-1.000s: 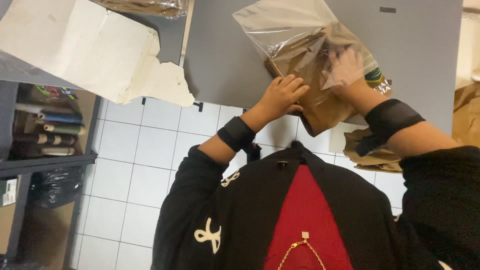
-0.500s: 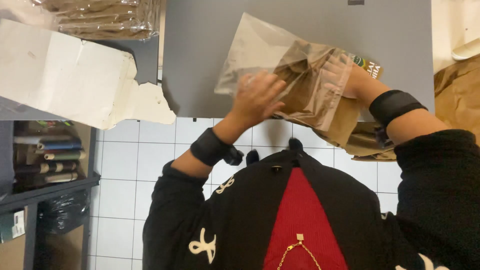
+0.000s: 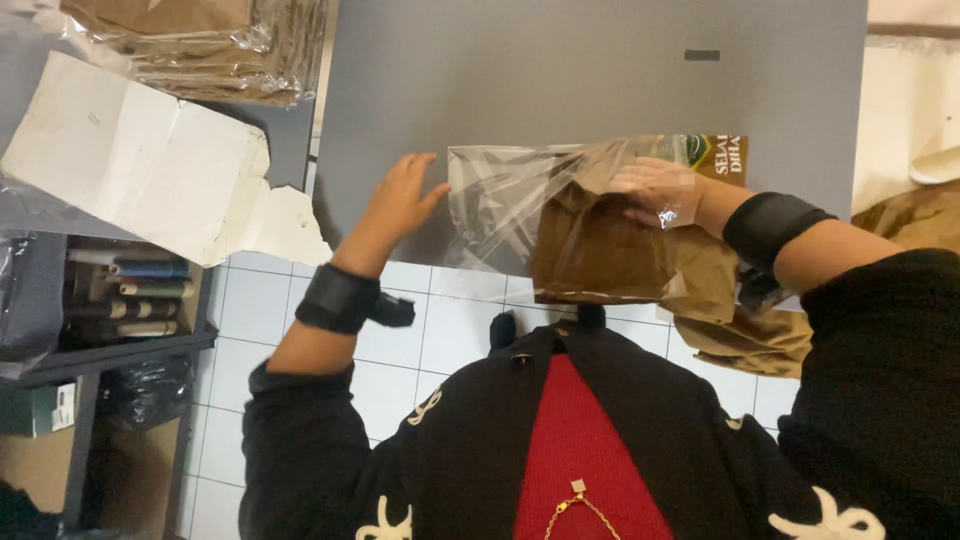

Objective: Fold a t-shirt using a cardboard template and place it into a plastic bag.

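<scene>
L hand (image 3: 398, 200): fingers spread, palm down, hovering at the near edge of the grey surface (image 3: 600, 90), just beside the loose end of a clear plastic bag (image 3: 500, 205); contact w/ bag cannot be confirmed. R hand (image 3: 660, 190): inside or under the plastic film, fingers curled onto the top of a brown paper bag (image 3: 600, 250); exact grip blurred. Paper bag sits partly inside the plastic bag, overhanging the surface edge above the white tiled floor (image 3: 300, 310). Black wrist bands on both forearms. Far L: torn white cardboard sheet (image 3: 140, 165), stack of wrapped brown bags (image 3: 215, 45) behind it. More brown paper (image 3: 760, 335) under R forearm.
</scene>
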